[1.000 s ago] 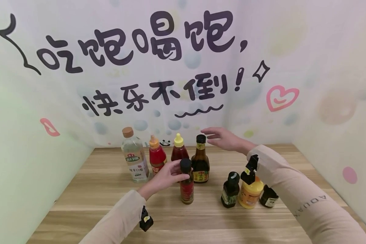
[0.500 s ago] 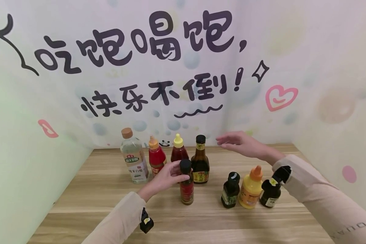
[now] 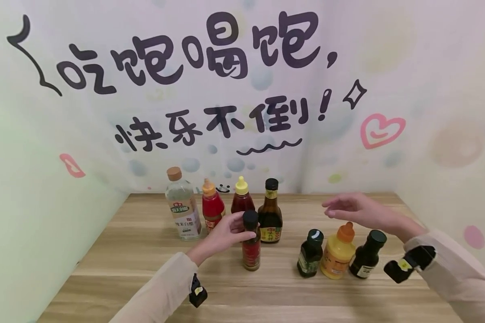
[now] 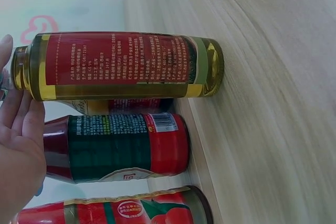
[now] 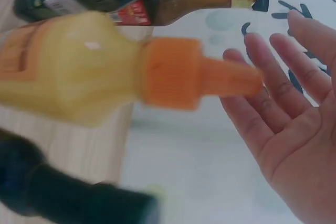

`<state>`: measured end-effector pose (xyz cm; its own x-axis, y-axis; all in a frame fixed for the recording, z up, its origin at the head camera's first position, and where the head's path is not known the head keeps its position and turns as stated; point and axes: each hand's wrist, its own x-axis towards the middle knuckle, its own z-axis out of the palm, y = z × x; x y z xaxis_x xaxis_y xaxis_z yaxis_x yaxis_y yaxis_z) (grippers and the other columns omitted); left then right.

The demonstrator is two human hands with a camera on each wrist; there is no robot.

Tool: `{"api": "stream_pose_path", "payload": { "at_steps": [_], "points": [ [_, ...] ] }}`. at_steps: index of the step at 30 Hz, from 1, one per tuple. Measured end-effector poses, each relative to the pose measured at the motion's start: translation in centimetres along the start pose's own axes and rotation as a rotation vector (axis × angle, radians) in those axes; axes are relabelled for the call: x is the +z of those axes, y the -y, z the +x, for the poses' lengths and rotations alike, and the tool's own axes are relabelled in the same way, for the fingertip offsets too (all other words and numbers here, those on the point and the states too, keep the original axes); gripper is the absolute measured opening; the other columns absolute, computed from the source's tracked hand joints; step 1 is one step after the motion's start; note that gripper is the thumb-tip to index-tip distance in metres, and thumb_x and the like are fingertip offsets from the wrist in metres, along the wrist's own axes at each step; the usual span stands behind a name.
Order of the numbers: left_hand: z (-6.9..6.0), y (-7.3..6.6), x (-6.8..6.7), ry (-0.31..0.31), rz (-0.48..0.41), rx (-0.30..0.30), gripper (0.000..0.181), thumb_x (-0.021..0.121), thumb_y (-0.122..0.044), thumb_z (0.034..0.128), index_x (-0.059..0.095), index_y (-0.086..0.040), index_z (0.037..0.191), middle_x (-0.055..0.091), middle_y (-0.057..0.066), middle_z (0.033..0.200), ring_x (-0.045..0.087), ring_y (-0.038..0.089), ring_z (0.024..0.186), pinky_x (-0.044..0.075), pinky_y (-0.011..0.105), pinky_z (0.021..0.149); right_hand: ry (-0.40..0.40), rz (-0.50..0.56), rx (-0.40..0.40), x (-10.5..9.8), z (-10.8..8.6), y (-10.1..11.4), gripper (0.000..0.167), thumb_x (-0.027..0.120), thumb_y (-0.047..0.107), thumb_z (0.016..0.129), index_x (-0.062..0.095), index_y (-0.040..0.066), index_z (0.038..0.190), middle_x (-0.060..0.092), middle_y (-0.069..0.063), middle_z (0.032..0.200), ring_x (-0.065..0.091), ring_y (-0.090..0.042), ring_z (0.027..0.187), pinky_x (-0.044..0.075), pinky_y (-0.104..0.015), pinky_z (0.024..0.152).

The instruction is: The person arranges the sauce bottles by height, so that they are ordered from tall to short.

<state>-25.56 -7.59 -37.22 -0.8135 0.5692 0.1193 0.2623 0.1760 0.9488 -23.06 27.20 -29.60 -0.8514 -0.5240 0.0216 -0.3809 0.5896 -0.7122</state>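
My left hand [image 3: 221, 237] holds the neck of a small black-capped oil bottle [image 3: 251, 253] that stands upright on the table. In the left wrist view, yellow-green liquid and a red label show on this oil bottle [image 4: 121, 66], with thumb and fingers on either side of its neck. My right hand [image 3: 357, 210] is in the air above and behind a yellow squeeze bottle [image 3: 337, 255] with an orange nozzle. Its fingers are spread and hold nothing in the right wrist view. Two dark green bottles, one left [image 3: 310, 253] and one right [image 3: 368, 255], flank the yellow one.
Behind the oil bottle stand a clear vinegar bottle [image 3: 182, 208], a red squeeze bottle [image 3: 212, 208], a dark red yellow-topped bottle [image 3: 240, 199] and a brown sauce bottle [image 3: 270, 215]. A printed cloth [image 3: 226, 98] hangs at the back of the wooden table [image 3: 266, 300].
My right hand has moved right and lower, from beside the brown bottle's cap to above the yellow squeeze bottle. The left hand stays at the oil bottle. The head view has shifted slightly.
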Motion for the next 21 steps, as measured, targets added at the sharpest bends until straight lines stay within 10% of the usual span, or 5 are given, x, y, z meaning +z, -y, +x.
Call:
{"api": "stream_pose_path", "payload": {
  "at_steps": [21],
  "points": [
    [0.2,-0.1,0.1,0.002,0.029,0.016,0.048,0.066,-0.019,0.0801,0.048,-0.004,0.123,0.057,0.012,0.115,0.053,0.022,0.107,0.043,0.033,0.088,-0.055,0.102,-0.149,2.1,-2.9,-3.5,0.019,0.058,0.006,0.085,0.060,-0.001,0.102,0.062,0.003,0.099,0.060,-0.009,0.083,0.051,-0.025,0.066]
  ]
}}
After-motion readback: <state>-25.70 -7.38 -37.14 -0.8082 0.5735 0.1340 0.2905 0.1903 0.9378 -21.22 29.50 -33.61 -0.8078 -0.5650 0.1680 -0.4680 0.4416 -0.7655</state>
